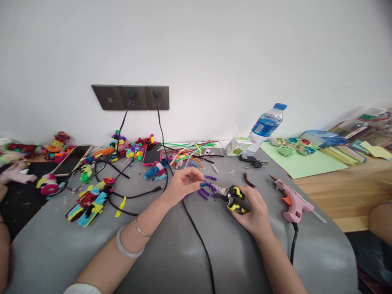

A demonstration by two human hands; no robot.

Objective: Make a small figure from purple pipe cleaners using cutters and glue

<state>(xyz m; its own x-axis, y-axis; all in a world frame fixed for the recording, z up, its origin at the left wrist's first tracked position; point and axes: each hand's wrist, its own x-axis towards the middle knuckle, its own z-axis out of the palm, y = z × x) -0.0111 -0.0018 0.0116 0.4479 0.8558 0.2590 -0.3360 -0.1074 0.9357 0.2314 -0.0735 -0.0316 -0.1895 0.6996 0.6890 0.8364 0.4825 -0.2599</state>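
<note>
My left hand (183, 183) pinches a short purple pipe-cleaner piece (208, 185) and holds it at the jaws of black-and-yellow cutters (232, 197). My right hand (254, 208) is wrapped round the cutters' handles. Both hands hover just over the grey table (171, 253). Several cut purple pieces (203, 193) lie under and beside the cutters. A black cable (199, 239) runs between my forearms toward me.
A pink glue gun (292, 200) lies right of my right hand. Behind are a water bottle (265, 127), keys (252, 161), a small carton (237, 146), green paper (301, 163), loose pipe cleaners (190, 153), two phones, colourful pipe-cleaner figures (88, 202) at left, and wall sockets (131, 97).
</note>
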